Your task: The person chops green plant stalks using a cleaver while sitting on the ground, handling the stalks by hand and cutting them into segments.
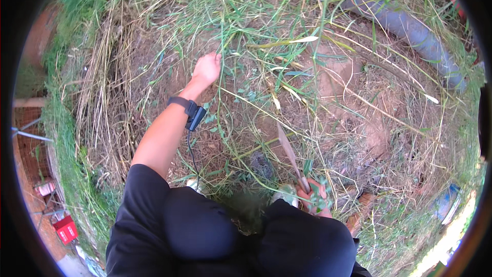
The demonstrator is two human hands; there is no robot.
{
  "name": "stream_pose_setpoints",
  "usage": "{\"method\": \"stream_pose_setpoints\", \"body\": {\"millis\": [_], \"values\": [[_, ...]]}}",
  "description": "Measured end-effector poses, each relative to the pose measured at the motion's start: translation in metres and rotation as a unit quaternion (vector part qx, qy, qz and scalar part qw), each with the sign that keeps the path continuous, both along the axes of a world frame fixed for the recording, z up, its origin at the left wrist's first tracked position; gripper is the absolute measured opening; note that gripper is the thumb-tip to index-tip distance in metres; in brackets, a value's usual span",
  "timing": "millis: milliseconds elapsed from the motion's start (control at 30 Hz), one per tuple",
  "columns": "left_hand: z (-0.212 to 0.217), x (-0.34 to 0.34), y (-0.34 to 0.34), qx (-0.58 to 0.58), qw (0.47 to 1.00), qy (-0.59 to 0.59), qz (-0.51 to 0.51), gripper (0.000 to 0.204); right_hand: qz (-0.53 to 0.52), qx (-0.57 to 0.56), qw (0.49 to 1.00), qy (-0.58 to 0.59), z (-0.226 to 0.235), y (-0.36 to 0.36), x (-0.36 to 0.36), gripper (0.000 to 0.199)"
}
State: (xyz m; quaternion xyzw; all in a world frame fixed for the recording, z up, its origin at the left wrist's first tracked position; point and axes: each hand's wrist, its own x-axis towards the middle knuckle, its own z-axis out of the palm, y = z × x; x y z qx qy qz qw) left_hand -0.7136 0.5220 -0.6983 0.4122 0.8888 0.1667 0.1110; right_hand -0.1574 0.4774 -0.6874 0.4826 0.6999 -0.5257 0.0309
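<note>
My left hand (207, 68) reaches out over the weeds with its fingers closed around a long green stem (221, 79). That stem runs from the grass above down toward my knees. Close by my right knee, my right hand (312, 197) grips a long-bladed knife (289, 150). Its dull brownish blade points up and away to the left, and the fingers hide most of the handle. A few green leaves (322, 206) partly cover the right hand; whether it also holds them I cannot tell.
A thick grey pipe (410, 28) lies at the far right among cut stalks. Dry straw (110, 79) is heaped on the left. A dark rough lump (262, 164) rests on the soil between my feet. A red box (65, 229) stands at the lower left.
</note>
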Motion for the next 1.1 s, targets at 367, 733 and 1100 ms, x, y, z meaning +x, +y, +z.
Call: {"method": "stream_pose_setpoints", "body": {"millis": [367, 733, 1100], "values": [[0.021, -0.026, -0.019, -0.024, 0.999, 0.047, -0.005, 0.031, -0.019, 0.054, 0.998, -0.011, -0.006, -0.004, -0.038, 0.029], [0.103, 0.083, -0.06, -0.049, 0.902, 0.293, -0.312, 0.075, -0.019, -0.068, 0.997, -0.022, -0.019, -0.007, -0.075, 0.03], [0.044, 0.115, -0.038, -0.229, 0.788, 0.166, -0.547, 0.039, -0.068, -0.012, 0.997, -0.027, 0.008, -0.026, -0.021, 0.03]]}}
